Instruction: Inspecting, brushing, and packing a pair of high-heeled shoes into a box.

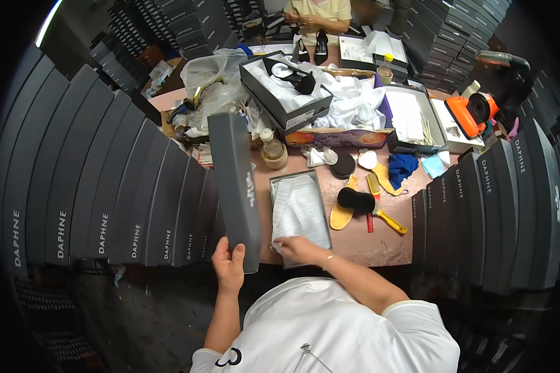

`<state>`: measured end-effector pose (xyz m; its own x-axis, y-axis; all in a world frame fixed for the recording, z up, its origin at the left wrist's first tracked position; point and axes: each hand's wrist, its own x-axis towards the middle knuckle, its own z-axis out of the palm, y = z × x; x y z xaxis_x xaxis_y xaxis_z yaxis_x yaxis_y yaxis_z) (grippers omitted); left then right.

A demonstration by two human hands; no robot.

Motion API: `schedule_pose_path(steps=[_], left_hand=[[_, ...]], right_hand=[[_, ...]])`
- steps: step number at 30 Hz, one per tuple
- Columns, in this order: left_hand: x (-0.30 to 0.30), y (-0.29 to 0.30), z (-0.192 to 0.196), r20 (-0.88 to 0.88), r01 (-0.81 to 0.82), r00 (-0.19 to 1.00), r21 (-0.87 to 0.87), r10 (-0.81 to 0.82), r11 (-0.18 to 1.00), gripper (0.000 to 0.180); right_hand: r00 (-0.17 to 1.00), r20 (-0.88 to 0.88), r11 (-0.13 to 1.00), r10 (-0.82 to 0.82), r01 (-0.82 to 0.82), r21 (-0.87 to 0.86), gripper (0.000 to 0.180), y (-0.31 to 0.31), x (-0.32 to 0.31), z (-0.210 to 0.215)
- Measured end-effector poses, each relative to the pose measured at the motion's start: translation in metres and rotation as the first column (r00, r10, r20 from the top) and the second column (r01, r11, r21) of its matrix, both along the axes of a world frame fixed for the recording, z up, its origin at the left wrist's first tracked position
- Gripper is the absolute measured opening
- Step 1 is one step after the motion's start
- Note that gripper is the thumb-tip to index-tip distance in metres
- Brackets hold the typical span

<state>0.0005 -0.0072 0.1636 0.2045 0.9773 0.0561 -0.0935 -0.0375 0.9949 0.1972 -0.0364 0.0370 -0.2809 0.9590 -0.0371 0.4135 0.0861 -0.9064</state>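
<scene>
My left hand [229, 264] grips a dark grey shoebox lid [233, 186] near its lower end, and the lid stands on edge beside the open box. In front of me lies the open shoebox [323, 214], lined with white tissue paper [297, 205]. At the near left corner of that box my right hand [300, 250] pinches the edge of the tissue paper, its fingers closed. Whatever lies under the paper is hidden.
Rows of dark shoeboxes [87, 180] [504, 211] flank me. On the pink table [386, 245] are a yellow-handled brush [389, 219], a black pad [356, 199], a blue cloth [402, 171] and a jar [272, 149]. Behind stands a box with a black shoe [302, 82]. Another person [320, 15] sits opposite.
</scene>
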Motion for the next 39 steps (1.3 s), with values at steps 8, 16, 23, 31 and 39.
schedule_pose_path(steps=[8, 16, 23, 31, 39], left_hand=[[0.045, 0.016, -0.091, 0.081, 0.471, 0.867, -0.455, -0.492, 0.756, 0.028], [0.005, 0.03, -0.163, -0.498, 0.23, 0.817, -0.181, -0.291, 0.956, 0.072], [-0.004, 0.062, -0.182, 0.084, 0.392, 0.864, -0.73, -0.496, 0.56, 0.058], [0.042, 0.046, -0.054, 0.595, 0.722, 0.674, -0.405, -0.438, 0.561, 0.063], [0.242, -0.015, 0.2, 0.652, 0.948, -0.164, 0.311, -0.741, 0.064, 0.051]], right_hand=[[0.559, -0.363, 0.666, -0.746, 0.631, -0.398, 0.066, -0.026, 0.088, 0.036], [0.674, 0.344, 0.642, -0.654, 0.735, -0.218, 0.061, 0.023, 0.042, -0.024], [0.63, 0.011, 0.587, -0.776, 0.729, -0.351, 0.07, 0.015, 0.029, -0.044], [0.732, -0.154, 0.722, -0.663, 0.68, 0.125, 0.094, -0.066, 0.006, 0.148], [0.384, -0.011, 0.109, -0.923, 0.288, 0.951, 0.083, -0.233, 0.111, 0.371]])
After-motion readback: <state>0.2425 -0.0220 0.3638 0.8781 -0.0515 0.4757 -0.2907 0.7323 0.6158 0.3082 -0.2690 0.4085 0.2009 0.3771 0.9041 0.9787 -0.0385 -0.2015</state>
